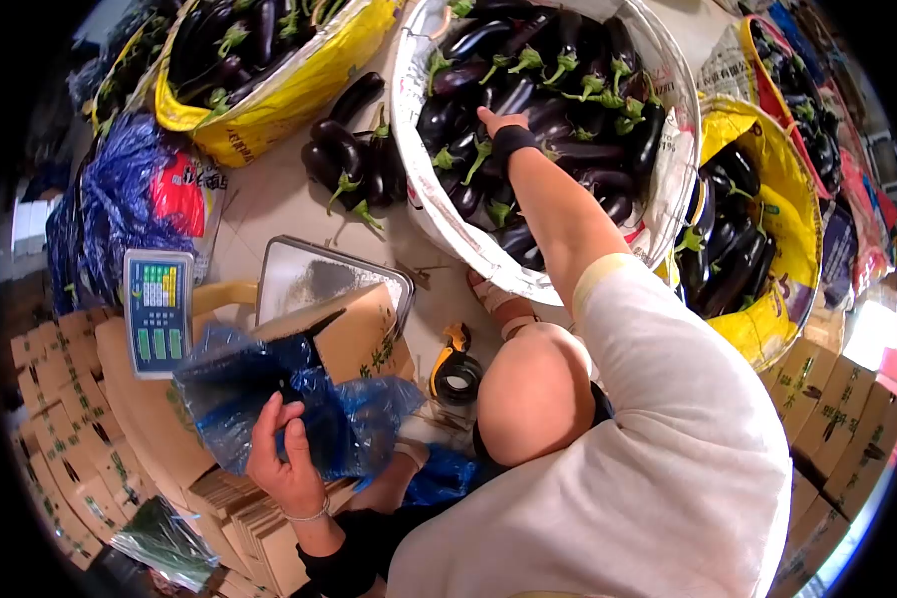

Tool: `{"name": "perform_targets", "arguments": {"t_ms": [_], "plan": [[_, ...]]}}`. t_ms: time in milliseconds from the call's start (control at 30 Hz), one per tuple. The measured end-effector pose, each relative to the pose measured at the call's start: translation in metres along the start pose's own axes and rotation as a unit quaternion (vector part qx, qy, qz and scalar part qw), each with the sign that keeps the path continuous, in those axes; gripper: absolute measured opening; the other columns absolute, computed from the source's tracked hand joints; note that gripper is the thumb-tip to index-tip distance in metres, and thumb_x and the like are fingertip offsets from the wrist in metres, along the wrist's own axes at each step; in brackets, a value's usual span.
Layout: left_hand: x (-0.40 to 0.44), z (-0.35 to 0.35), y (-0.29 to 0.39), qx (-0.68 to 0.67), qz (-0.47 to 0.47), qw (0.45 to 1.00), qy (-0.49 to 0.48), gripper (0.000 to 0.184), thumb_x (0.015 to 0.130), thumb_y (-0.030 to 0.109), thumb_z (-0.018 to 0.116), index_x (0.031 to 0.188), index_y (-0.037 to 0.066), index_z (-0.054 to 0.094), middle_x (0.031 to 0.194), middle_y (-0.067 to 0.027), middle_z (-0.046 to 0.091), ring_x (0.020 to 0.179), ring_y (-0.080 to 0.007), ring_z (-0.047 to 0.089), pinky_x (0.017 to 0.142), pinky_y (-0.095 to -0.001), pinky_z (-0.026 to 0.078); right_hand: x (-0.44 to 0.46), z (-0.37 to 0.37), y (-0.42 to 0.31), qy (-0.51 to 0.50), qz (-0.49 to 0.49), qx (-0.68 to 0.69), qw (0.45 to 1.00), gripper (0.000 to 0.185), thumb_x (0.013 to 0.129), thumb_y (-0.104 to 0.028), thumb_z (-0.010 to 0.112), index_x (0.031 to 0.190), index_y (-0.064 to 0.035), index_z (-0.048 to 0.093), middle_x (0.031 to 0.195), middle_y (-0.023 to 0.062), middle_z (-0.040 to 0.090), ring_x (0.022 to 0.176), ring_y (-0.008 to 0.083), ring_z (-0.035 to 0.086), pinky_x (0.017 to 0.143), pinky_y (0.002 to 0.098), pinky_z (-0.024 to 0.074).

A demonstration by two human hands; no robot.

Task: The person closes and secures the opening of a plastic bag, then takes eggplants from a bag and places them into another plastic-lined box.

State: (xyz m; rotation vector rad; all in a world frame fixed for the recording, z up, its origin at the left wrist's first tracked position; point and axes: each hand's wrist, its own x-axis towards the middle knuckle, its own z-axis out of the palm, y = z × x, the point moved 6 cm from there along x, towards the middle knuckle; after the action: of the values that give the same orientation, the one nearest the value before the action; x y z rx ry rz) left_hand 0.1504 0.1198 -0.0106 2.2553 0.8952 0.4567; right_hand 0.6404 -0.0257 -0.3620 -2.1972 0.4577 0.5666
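Note:
My right hand (504, 122) reaches into a large white woven sack (439, 214) full of dark purple eggplants with green stems. It closes around a glossy eggplant (517, 96), its thumb out to the left and the other fingers largely hidden. At the lower left, my left hand (285, 464) is open, its fingers loosely bent and apart, with nothing seen in it. Beside it is a blue plastic bag (269, 394) lining an opened cardboard box (359, 339); whether the fingertips touch the plastic I cannot tell.
A scale display (158, 314) stands left of the box, near a metal scale platform (304, 274). Loose eggplants (344, 154) lie on the floor. Yellow sacks (244, 135) of eggplants flank the white one. A tape dispenser (455, 367) sits by my knee. Stacked cartons (65, 429) line the left.

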Motion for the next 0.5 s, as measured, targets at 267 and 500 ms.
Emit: {"name": "perform_targets", "arguments": {"t_ms": [267, 500], "plan": [[0.033, 0.033, 0.020, -0.499, -0.070, 0.857, -0.112, 0.093, 0.088, 0.046, 0.065, 0.152, 0.004, 0.013, 0.142, -0.0174, 0.043, 0.126, -0.0287, 0.047, 0.104, -0.0371, 0.040, -0.168, -0.072, -0.059, -0.187, -0.250, 0.241, 0.919, 0.069, 0.077, -0.052, 0.072, 0.111, 0.0064, 0.062, 0.100, 0.0157, 0.068, 0.081, 0.0224, 0.065, 0.078, 0.0348, 0.0519], [0.080, 0.110, 0.076, -0.616, -0.094, 0.772, -0.127, 0.076, 0.090, 0.043, 0.065, 0.146, 0.011, 0.026, 0.132, -0.0144, 0.047, 0.121, -0.0295, 0.049, 0.106, -0.0501, 0.037, -0.237, -0.117, -0.095, -0.331, -0.493, 0.138, 0.793, 0.063, 0.089, -0.045, 0.066, 0.131, 0.0008, 0.053, 0.117, 0.0171, 0.064, 0.108, 0.0251, 0.061, 0.093, 0.0362, 0.0484]]}}
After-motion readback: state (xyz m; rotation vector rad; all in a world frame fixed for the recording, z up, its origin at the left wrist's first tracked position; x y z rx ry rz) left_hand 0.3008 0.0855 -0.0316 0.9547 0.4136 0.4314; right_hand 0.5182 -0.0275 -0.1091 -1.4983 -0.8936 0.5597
